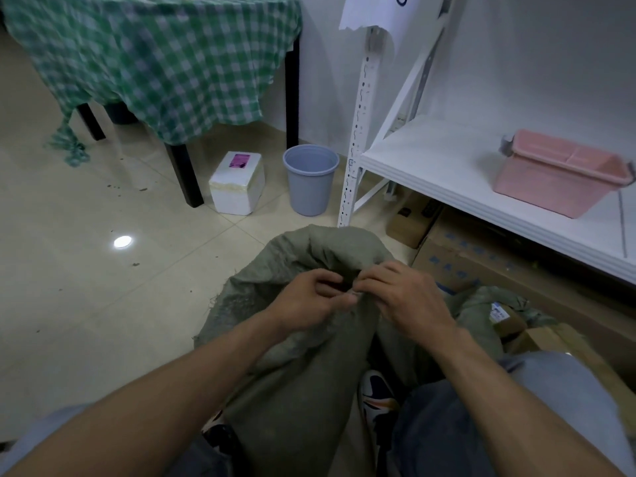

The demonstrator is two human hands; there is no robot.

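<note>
Olive woven sack (296,390) — in both hands (311,301)

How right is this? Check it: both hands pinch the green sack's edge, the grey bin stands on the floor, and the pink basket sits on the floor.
One error: the pink basket sits on the white shelf, not the floor; the head view shows it. The left hand and right hand pinch the edge of the green sack, and the grey bin stands on the floor.
</note>
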